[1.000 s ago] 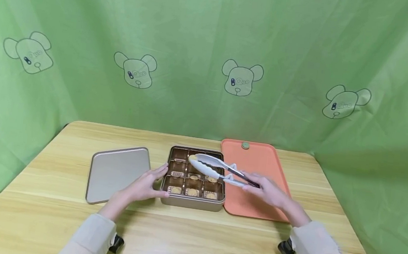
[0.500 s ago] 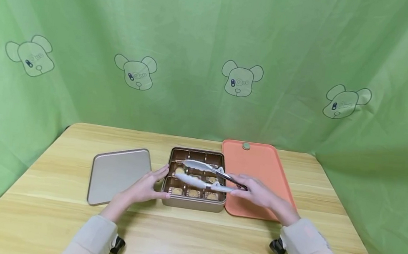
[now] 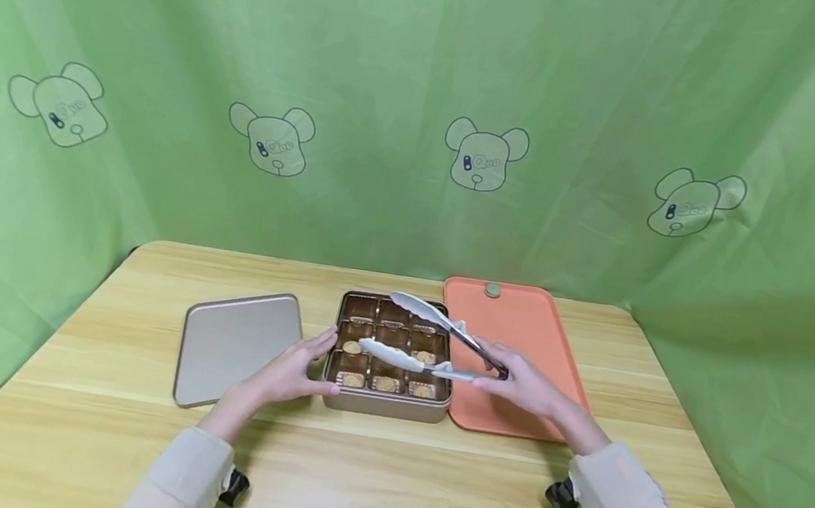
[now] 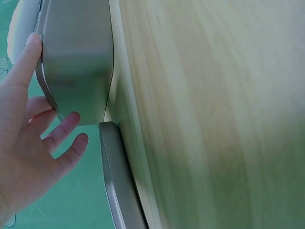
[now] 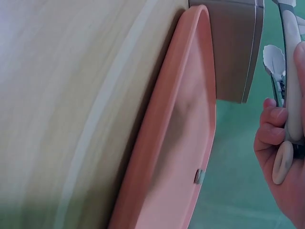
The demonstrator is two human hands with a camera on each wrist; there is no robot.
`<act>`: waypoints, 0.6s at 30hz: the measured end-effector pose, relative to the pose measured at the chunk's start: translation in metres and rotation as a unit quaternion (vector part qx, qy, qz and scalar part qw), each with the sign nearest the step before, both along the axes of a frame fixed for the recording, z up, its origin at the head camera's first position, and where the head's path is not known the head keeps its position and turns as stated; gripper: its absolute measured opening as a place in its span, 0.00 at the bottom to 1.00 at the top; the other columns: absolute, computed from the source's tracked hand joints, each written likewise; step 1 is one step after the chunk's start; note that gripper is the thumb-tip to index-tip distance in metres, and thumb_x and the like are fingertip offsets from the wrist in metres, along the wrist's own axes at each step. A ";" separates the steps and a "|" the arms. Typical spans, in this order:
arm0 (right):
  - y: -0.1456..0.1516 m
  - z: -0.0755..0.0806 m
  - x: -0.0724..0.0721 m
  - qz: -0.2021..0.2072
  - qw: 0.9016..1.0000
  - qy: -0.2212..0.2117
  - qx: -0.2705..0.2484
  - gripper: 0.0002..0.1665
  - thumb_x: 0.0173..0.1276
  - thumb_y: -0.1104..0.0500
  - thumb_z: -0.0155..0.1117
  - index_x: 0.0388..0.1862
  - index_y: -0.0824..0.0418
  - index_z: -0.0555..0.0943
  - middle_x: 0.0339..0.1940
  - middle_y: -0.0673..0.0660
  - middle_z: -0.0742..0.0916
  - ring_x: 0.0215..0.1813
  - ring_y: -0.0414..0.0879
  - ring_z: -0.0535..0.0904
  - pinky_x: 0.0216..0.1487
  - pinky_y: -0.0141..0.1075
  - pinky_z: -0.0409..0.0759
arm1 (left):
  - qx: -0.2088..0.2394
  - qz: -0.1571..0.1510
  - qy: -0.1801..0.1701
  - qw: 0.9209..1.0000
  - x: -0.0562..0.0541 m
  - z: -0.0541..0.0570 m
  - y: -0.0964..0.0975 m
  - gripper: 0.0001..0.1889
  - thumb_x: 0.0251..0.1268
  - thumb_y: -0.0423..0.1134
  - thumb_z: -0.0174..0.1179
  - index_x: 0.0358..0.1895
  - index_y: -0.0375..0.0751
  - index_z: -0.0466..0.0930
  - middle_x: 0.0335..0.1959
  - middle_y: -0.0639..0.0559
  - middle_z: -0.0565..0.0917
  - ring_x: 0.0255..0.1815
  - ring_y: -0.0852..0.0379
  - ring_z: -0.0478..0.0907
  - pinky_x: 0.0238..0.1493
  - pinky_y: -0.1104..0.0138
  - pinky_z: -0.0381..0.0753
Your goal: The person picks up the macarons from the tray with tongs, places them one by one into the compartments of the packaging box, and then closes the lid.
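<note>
My right hand [image 3: 517, 380] holds white-tipped tongs [image 3: 396, 357] by their handles, also gripped in the right wrist view. The tongs' arms are spread over a bronze tin [image 3: 384, 406], nothing between their tips. A brown insert divides the tin into several compartments. Small round cookies sit in the front row, with one cookie [image 3: 351, 348] in the middle-left compartment and another cookie [image 3: 424, 357] at middle right; the tongs cover part of the centre. My left hand [image 3: 296, 369] rests against the tin's front-left corner, thumb [image 4: 31, 47] at the rim and fingers at its left side.
Left of the tin lies its metallic lid [image 3: 238, 348], flat side up. A coral tray [image 3: 519, 334] lies against the tin's right side, with a small grey-green round piece [image 3: 492, 290] at its back edge. A green curtain [image 3: 383, 201] surrounds the wooden table [image 3: 381, 486].
The tongs, first closed on a cookie, came down to the middle-left compartment and let it go there. They have since spread and lifted slightly rightward. The left hand stays at the tin.
</note>
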State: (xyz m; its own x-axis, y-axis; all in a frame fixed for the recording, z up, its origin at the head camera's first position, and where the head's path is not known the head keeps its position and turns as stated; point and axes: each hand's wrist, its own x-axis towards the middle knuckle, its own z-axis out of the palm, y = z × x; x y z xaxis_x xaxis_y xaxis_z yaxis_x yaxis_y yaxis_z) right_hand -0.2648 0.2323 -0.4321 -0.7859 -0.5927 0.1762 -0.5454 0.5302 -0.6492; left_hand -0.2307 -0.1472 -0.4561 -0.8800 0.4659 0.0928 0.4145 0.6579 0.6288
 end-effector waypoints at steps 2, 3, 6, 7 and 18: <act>0.005 -0.001 0.000 -0.011 1.000 0.000 -0.007 0.40 0.59 0.53 0.66 0.67 0.64 0.63 0.25 0.49 0.72 0.27 0.39 0.64 0.24 0.30 0.67 | 0.002 0.000 -0.002 1.000 0.000 0.000 0.000 0.47 0.50 0.52 0.64 0.67 0.29 0.52 0.71 0.41 0.49 0.68 0.36 0.52 0.68 0.44 0.44; 0.008 -0.002 0.000 -0.016 1.000 -0.003 -0.009 0.40 0.59 0.54 0.65 0.67 0.64 0.62 0.26 0.50 0.72 0.28 0.39 0.64 0.24 0.30 0.68 | 0.001 0.001 -0.003 1.000 0.000 0.000 0.001 0.47 0.50 0.52 0.64 0.67 0.29 0.52 0.71 0.41 0.49 0.68 0.36 0.52 0.68 0.45 0.45; 0.016 -0.003 0.001 -0.042 0.999 -0.011 -0.011 0.40 0.60 0.56 0.65 0.67 0.67 0.61 0.28 0.51 0.73 0.28 0.40 0.64 0.25 0.30 0.69 | 0.000 0.004 -0.003 1.000 0.000 0.000 0.001 0.47 0.49 0.52 0.64 0.67 0.29 0.52 0.71 0.41 0.49 0.68 0.35 0.52 0.68 0.45 0.47; 0.019 -0.004 0.001 -0.049 0.999 -0.012 -0.012 0.40 0.60 0.57 0.64 0.67 0.68 0.60 0.28 0.51 0.74 0.28 0.40 0.64 0.25 0.30 0.69 | -0.001 0.004 -0.004 1.000 0.001 0.001 0.001 0.47 0.49 0.52 0.64 0.67 0.30 0.52 0.72 0.42 0.49 0.68 0.35 0.52 0.68 0.46 0.47; 0.049 -0.011 -0.004 -0.156 0.987 0.021 -0.007 0.40 0.64 0.54 0.60 0.68 0.71 0.56 0.24 0.54 0.73 0.23 0.40 0.62 0.20 0.30 0.67 | -0.001 -0.004 0.001 1.000 0.001 0.001 0.001 0.47 0.49 0.51 0.64 0.67 0.28 0.52 0.71 0.39 0.50 0.69 0.37 0.51 0.68 0.44 0.44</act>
